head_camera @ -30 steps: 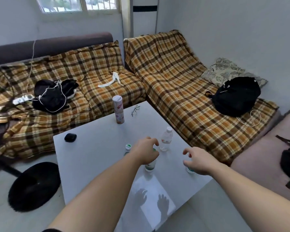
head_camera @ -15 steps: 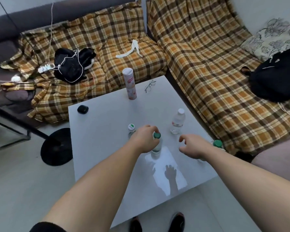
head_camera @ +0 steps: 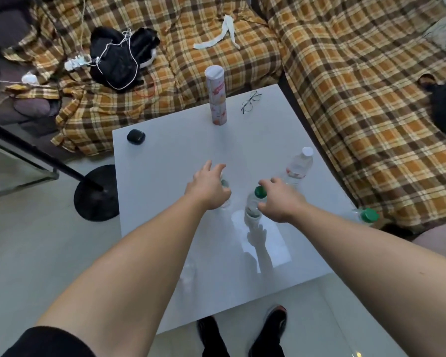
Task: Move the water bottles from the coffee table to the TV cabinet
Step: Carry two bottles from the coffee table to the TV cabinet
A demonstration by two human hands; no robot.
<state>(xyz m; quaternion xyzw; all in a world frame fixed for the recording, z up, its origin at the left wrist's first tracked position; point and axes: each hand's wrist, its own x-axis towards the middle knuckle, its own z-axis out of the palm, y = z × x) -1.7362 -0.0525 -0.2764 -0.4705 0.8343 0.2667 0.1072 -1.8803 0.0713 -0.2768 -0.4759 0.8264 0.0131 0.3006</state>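
Several clear water bottles stand on the white coffee table [head_camera: 165,161]. My left hand [head_camera: 207,188] hovers with fingers spread over a small bottle [head_camera: 225,183], covering most of it. My right hand [head_camera: 281,199] curls beside the neck of a green-capped bottle [head_camera: 258,194], its thumb touching the bottle, but the grip has not closed. A white-capped bottle [head_camera: 298,166] stands just beyond my right hand. Another green-capped bottle [head_camera: 368,215] sits at the table's right edge. The TV cabinet is out of view.
A tall pink snack tube [head_camera: 216,95], glasses [head_camera: 250,101] and a black earbud case [head_camera: 136,136] are on the table's far part. A plaid-covered sofa [head_camera: 358,104] wraps the far and right sides. A black lamp base [head_camera: 94,193] stands on the floor at left.
My left hand left the green-capped bottle and moved to the small bottle on its left. My right hand shifted left onto the green-capped bottle. The view tilted further down.
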